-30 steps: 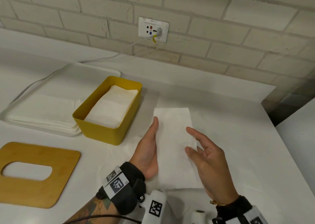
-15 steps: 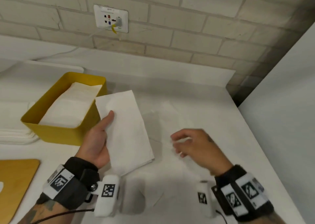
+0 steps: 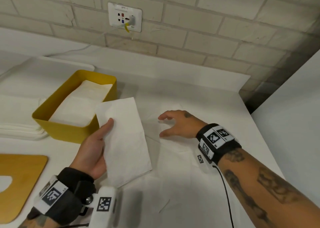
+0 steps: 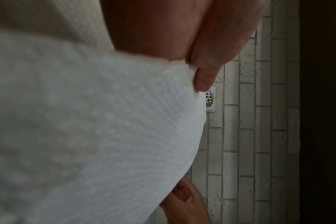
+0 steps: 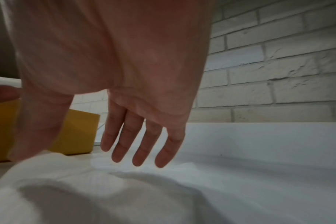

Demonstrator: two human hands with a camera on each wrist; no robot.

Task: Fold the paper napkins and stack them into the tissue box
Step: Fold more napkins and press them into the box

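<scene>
My left hand (image 3: 103,132) pinches a folded white napkin (image 3: 126,141), thumb on top and fingers hidden beneath, and holds it just right of the yellow tissue box (image 3: 69,132). The box is open, with folded napkins (image 3: 81,104) lying inside. In the left wrist view the napkin (image 4: 86,136) fills the picture, with the thumb (image 4: 203,78) on its edge. My right hand (image 3: 164,126) hovers open, fingers (image 5: 140,144) spread, over a flat napkin (image 3: 174,146) lying on the white table; it holds nothing.
A wooden lid (image 3: 19,181) with an oval slot lies at the front left. A stack of unfolded napkins (image 3: 19,129) sits left of the box. A brick wall with a socket (image 3: 124,17) and cable stands behind. The table edge runs along the right.
My left hand has lifted the folded napkin and carried it left to the box. My right hand has let it go and moved right over the flat napkin.
</scene>
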